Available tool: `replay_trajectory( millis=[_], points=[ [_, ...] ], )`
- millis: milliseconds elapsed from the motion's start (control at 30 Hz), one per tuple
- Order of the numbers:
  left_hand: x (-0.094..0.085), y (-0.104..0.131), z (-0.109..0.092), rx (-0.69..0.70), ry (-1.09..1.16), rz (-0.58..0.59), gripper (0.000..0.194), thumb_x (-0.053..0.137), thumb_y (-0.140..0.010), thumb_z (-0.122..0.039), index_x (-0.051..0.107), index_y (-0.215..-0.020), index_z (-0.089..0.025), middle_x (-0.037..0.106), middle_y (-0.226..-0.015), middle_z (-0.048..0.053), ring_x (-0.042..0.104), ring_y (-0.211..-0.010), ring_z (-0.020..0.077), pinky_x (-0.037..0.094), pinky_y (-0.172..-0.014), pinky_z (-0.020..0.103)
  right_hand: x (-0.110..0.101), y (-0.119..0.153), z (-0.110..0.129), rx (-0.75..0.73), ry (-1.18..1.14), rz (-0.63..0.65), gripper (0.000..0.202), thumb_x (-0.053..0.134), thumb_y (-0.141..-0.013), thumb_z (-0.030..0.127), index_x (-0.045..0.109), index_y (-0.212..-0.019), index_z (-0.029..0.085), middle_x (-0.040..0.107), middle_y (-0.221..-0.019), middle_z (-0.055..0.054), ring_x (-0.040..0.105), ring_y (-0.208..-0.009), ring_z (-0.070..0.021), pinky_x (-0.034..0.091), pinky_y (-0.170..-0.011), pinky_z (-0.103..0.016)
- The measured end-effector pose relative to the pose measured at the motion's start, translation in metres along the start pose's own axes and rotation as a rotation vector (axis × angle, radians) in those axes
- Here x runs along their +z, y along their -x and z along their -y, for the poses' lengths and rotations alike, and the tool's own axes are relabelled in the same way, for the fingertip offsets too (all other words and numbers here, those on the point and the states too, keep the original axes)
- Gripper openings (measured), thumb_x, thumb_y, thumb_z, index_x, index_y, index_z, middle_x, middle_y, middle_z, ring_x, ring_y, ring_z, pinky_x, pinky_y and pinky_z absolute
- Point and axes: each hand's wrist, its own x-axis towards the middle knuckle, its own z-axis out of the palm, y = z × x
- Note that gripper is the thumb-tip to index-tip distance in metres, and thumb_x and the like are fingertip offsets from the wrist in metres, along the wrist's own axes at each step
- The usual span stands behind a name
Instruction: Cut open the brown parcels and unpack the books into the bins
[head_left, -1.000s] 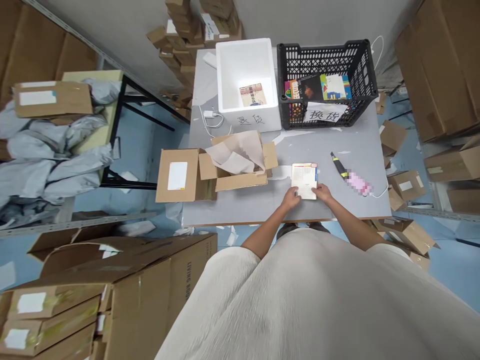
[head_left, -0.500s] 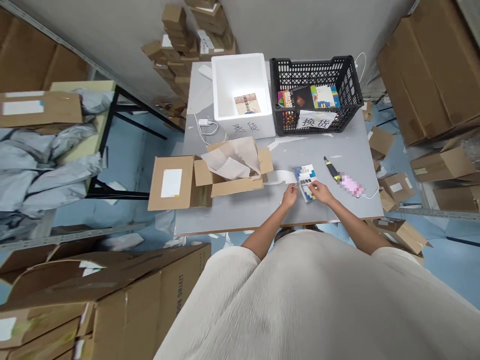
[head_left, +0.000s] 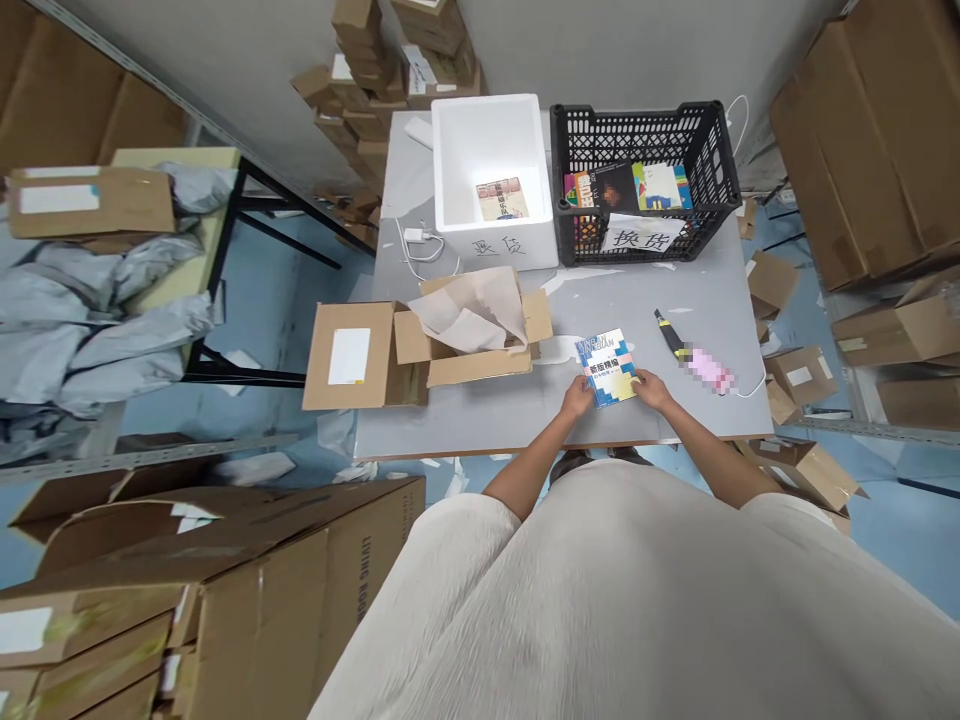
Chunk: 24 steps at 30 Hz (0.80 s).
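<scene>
A blue, white and yellow book (head_left: 609, 368) with its cover up is held between my two hands near the table's front edge. My left hand (head_left: 577, 397) is closed on its lower left edge. At its lower right side, my right hand (head_left: 651, 389) grips the edge with thumb and fingers. To the right lies a black and yellow cutter (head_left: 666, 330), beside a blurred pink item (head_left: 707, 370). An open cardboard box (head_left: 480, 368) with crumpled paper (head_left: 480, 310) in it stands to the left.
Behind are a white foam box (head_left: 516, 245) with a book inside and a black crate (head_left: 709, 235) holding several books. A closed carton (head_left: 349, 370) sits at the table's left edge. Shelves with grey parcels (head_left: 150, 330) stand left; cartons (head_left: 799, 375) lie right.
The book now shows its whole cover, with my hands farther apart at its two sides. Before, they were close together over it. The view has shifted slightly.
</scene>
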Motion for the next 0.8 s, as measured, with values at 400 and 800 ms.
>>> replay_trajectory(
  millis=[400, 800],
  points=[
    [0.012, -0.009, 0.003, -0.037, 0.185, -0.037, 0.04, 0.085, -0.084, -0.022, 0.074, -0.122, -0.018, 0.085, -0.116, 0.01, 0.08, -0.11, 0.0266, 0.062, -0.102, 0.039, 0.005, 0.006, -0.007, 0.067, -0.095, 0.071, 0.054, 0.068, -0.087, 0.021, 0.075, -0.141, 0.019, 0.08, -0.141, -0.011, 0.075, -0.131, -0.0265, 0.056, -0.117, -0.04],
    [0.024, 0.007, -0.019, 0.044, 0.398, 0.034, 0.051, 0.087, -0.078, -0.014, 0.069, -0.126, -0.018, 0.067, -0.071, -0.004, 0.067, -0.065, 0.0162, 0.057, -0.071, 0.029, -0.02, 0.014, -0.007, 0.165, -0.224, 0.089, 0.051, 0.068, -0.089, 0.025, 0.077, -0.139, 0.018, 0.08, -0.14, -0.013, 0.076, -0.129, -0.0287, 0.059, -0.11, -0.035]
  ],
)
